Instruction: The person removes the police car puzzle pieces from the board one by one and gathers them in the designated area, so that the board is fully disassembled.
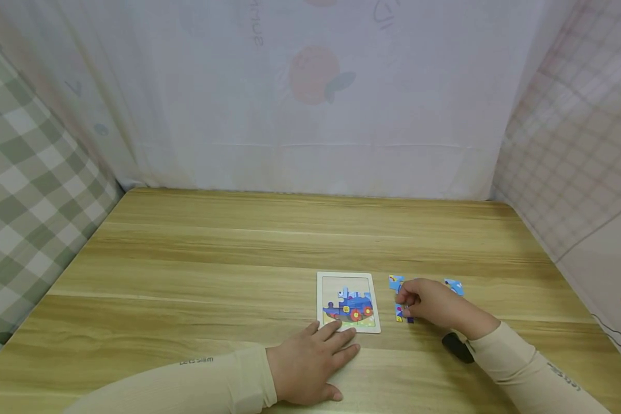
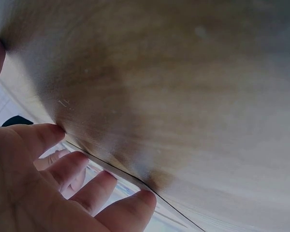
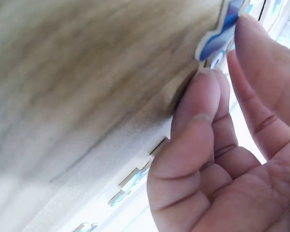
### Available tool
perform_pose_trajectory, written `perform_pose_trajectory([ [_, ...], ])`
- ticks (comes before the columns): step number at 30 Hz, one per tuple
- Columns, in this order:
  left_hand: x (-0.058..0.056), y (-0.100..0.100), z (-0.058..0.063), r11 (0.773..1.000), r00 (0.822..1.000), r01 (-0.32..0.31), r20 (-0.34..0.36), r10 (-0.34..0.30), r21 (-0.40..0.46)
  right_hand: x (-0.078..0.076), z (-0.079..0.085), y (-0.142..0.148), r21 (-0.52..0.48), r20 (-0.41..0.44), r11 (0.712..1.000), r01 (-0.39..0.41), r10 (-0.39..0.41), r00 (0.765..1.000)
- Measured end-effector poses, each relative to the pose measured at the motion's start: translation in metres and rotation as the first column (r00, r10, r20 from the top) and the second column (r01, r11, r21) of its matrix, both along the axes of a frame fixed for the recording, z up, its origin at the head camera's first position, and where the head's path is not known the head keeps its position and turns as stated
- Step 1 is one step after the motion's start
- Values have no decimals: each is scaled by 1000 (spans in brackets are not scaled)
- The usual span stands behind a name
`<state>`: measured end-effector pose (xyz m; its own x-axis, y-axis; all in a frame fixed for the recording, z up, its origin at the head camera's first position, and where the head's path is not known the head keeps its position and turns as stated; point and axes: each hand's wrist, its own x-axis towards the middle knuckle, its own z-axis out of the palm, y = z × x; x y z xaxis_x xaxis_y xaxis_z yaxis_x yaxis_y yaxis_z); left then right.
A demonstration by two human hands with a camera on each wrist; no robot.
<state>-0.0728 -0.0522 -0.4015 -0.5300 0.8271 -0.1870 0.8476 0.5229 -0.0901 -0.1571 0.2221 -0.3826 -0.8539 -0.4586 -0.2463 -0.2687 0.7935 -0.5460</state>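
A square wooden jigsaw tray (image 1: 319,302) with a pale rim lies on the table, partly filled with pieces showing a blue train (image 1: 355,307) with red wheels. Its upper part shows bare board. My left hand (image 1: 310,365) lies palm down with fingers spread, fingertips at the tray's lower edge. To the tray's right, my right hand (image 1: 432,302) pinches a blue and purple jigsaw piece (image 3: 217,41) between thumb and fingertip, low over the table. Loose pieces lie around that hand, one at its upper left (image 1: 395,281) and one beyond it (image 1: 455,286); the hand partly hides others.
The wooden table (image 1: 186,270) reaches back to a pale printed curtain (image 1: 310,126). Checked cloth (image 1: 20,201) hangs at the left, and another cloth (image 1: 574,126) at the right. A small black object (image 1: 456,348) shows by my right wrist.
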Motion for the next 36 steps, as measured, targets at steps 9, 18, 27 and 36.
perform_pose_trajectory([
  [9,-1,1,1,1000,1000,-6,27,6,-2,-6,6,-19,-39,-106,999,11,-16,994],
  [18,-2,4,2,1000,1000,-5,24,5,-8,-7,9,-43,-97,-179,995,-24,6,984],
  [27,-1,4,2,1000,1000,-1,-22,1,-6,-9,3,-63,-91,-142,995,-43,30,989],
  [36,-1,4,2,1000,999,7,-40,-7,0,-12,-1,-73,-61,-84,996,-70,65,994],
])
